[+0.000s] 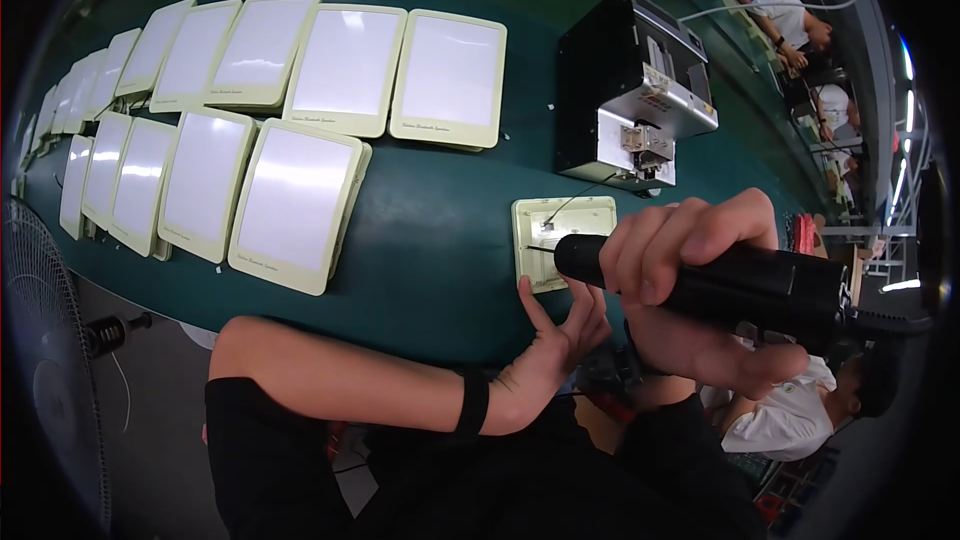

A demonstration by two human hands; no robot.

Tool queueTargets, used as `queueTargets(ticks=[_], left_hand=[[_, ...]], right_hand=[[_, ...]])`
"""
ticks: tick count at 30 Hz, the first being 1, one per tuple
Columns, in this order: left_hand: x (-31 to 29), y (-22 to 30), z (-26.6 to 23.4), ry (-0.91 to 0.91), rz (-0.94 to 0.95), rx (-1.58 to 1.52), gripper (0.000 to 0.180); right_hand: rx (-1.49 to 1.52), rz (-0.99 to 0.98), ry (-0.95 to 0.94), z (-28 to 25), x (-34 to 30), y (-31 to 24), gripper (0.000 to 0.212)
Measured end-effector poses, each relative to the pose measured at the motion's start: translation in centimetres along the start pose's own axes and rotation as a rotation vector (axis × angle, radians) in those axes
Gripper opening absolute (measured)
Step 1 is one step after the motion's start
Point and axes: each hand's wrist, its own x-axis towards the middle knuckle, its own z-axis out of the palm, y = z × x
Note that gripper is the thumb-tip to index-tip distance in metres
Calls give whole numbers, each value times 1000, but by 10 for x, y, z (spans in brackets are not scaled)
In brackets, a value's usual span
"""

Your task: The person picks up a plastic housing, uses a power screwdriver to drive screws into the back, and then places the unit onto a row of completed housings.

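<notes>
My right hand [680, 255] is wrapped around a thick black electric screwdriver [760, 285], held almost level above the table. Its thin bit [540, 249] points left into a shallow cream plastic housing [522, 230], which lies with its hollow side up. Whether the tip meets a screw is too small to tell. At the housing's near edge is my left hand [560, 340], its fingers spread and touching the rim; some fingertips are hidden behind the screwdriver. A small dark part [548, 227] with a thin dark wire sits inside the housing.
Two rows of cream-framed white panels [345, 65] cover the left of the green table [430, 230]. Beyond the housing stands a black and silver boxy machine [640, 90]. A fan [55, 370] is at the far left. Other people [785, 420] sit to the right.
</notes>
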Motion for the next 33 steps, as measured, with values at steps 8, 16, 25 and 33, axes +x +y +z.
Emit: queueTargets(ticks=[8,16,25,33], left_hand=[[-2,3,2,19,-2,36,52],[0,4,5,36,-9,-12,54],[-1,-1,2,16,9,6,55],[-2,-10,-2,33,39,-36,59]], right_hand=[[9,31,24,7,-6,9,95],[-30,8,41,8,0,5,91],[-10,23,63,10,-1,20,88],[-39,71,91,4,-5,23,88]])
